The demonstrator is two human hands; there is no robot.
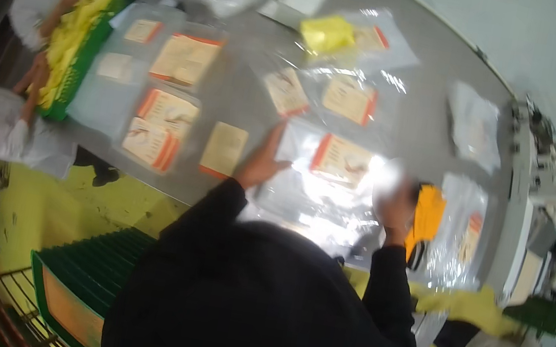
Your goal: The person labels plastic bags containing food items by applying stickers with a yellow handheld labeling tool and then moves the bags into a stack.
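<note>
A clear plastic bag (285,197) lies flat before me, shining with glare. Inside or under its film is a cream-and-red printed card (344,161); which one I cannot tell. My left hand (262,159) rests at the bag's left edge, thumb and fingers spread. Over the right side, my right hand (398,207) is blurred and appears closed around a white rounded object (388,183), too smeared to identify. Just right of that hand lies an orange tool with black parts (429,212), possibly a tape dispenser. Left of my left hand is a single card (225,148).
More bagged cards (349,99) and a yellow packet (327,35) lie farther back. Left are stacked cards (166,113) and a green crate (90,51) of yellow items, with two people beside it. Machines (540,156) line the right; a green crate (69,298) stands behind me.
</note>
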